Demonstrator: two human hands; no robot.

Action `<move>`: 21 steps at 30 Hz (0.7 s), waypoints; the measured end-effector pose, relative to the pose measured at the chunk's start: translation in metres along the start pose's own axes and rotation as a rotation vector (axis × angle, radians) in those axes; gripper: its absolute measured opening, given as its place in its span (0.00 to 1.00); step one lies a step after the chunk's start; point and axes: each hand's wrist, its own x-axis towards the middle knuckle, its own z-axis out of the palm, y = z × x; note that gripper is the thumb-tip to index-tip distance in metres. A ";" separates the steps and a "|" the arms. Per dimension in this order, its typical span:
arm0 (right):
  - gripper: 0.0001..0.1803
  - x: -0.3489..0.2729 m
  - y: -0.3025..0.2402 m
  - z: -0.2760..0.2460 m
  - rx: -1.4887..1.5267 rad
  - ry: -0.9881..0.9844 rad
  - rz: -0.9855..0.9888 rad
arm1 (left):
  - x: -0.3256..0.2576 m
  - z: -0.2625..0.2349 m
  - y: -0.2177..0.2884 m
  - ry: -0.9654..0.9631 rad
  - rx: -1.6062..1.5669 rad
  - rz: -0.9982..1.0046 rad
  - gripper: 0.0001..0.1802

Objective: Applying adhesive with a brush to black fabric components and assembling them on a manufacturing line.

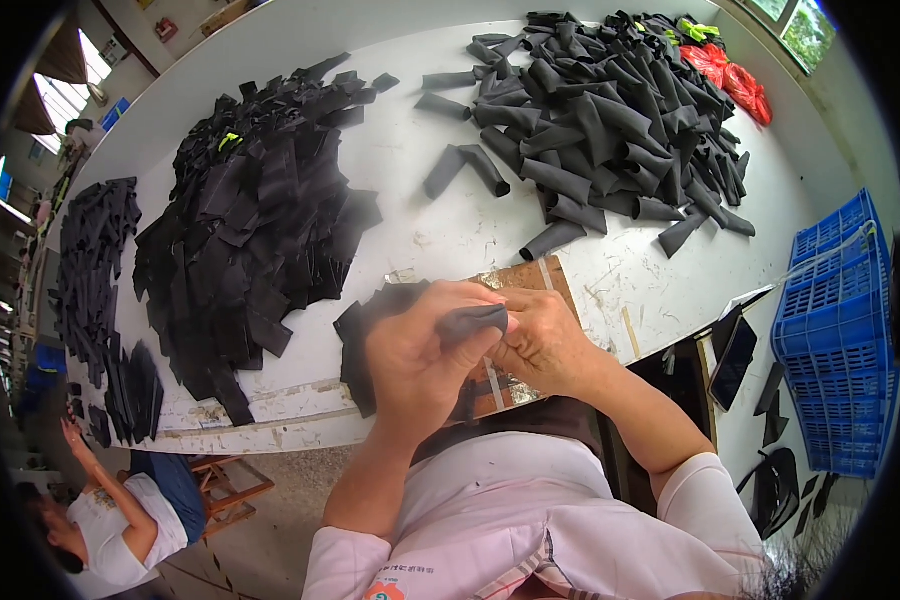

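Black fabric sleeve (pixel 473 321): pinched between left hand (pixel 420 360) and right hand (pixel 545 345), above the near edge of the white surface (pixel 420 230). Fingers of both hands clenched on it. Small stack of flat black pieces (pixel 370 330) lies just under the left hand. Judgement: keep edges aligned while rolling; grip near the seam so the tube matches the finished rolled pile (pixel 610 120). Flat uncut pile (pixel 255 220) lies left.

a white, scuffed table (pixel 420 230) fills the room's middle. bright windows (pixel 65 95) line the far left wall; a blue crate (pixel 835 330) stands beyond the table's right edge on a grey floor (pixel 270 530).
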 end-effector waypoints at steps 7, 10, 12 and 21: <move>0.11 -0.016 0.018 0.020 0.015 -0.090 0.171 | -0.010 -0.006 -0.028 -0.033 0.064 -0.192 0.10; 0.11 -0.010 0.009 0.008 -0.032 -0.124 0.156 | -0.011 0.001 -0.020 0.018 0.044 -0.042 0.10; 0.10 -0.008 0.007 0.005 -0.047 -0.125 0.136 | -0.007 0.005 -0.012 0.099 -0.010 0.090 0.10; 0.11 -0.019 0.019 0.025 0.052 -0.041 0.127 | -0.006 -0.007 -0.022 -0.011 0.198 0.103 0.16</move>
